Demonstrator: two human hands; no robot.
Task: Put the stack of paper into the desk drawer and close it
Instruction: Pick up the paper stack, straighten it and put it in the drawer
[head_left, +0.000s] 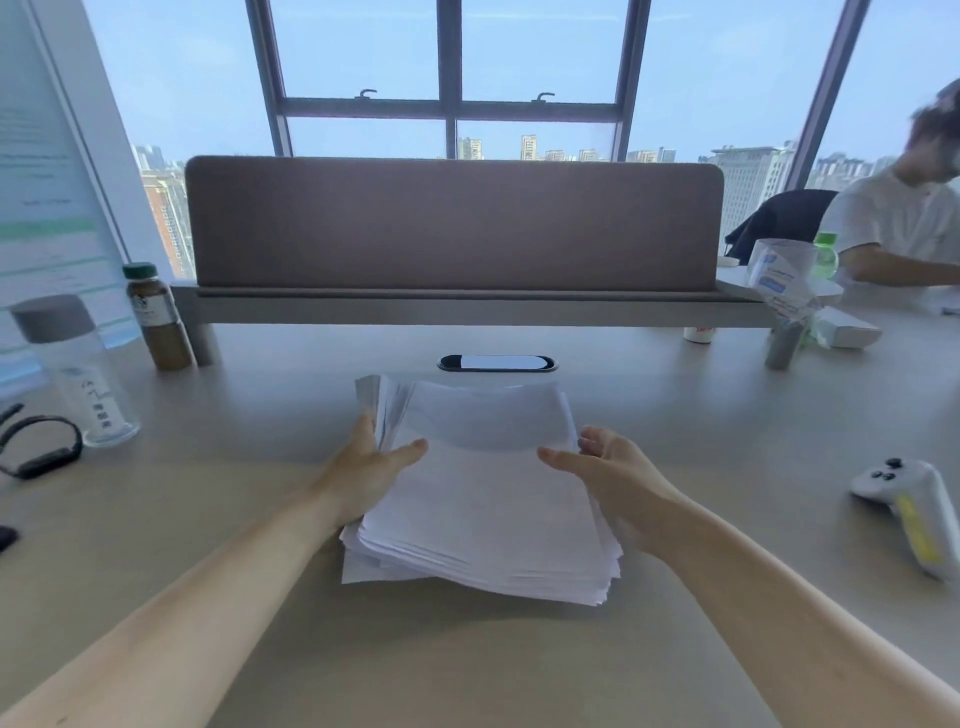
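A thick stack of paper (480, 499) sits at the centre of the pale, matte desk (467, 665), its white sheets fanned and uneven along the near edge, its far end curling upward. The left hand (371, 470) presses against the stack's 9 o'clock edge, thumb laid over the top sheet and fingers tucked at the side. The right hand (605, 473) clasps the 3 o'clock edge the same way, thumb on top, fingers curled around the side. Whether the stack is lifted clear of the desk cannot be told.

At 10 o'clock stands a clear cylindrical bottle (78, 371) with a grey cap; its contents cannot be made out. Just beyond it is a brown jar (158, 317) with a dark green lid, filled nearly to the top with a tan, granular-looking material. Beside the clear bottle, at 9 o'clock, lies a black loop-shaped band (41, 447).

At 12 o'clock a glossy oval cable grommet (496, 362) is set into the desk, in front of a mauve, felt-like divider panel (452, 223) with rounded corners. At 3 o'clock rests a white game controller (909, 509) of smooth plastic with a yellow patch. At 2 o'clock another person in a white shirt (904, 218) sits near a green-capped bottle (825, 254).
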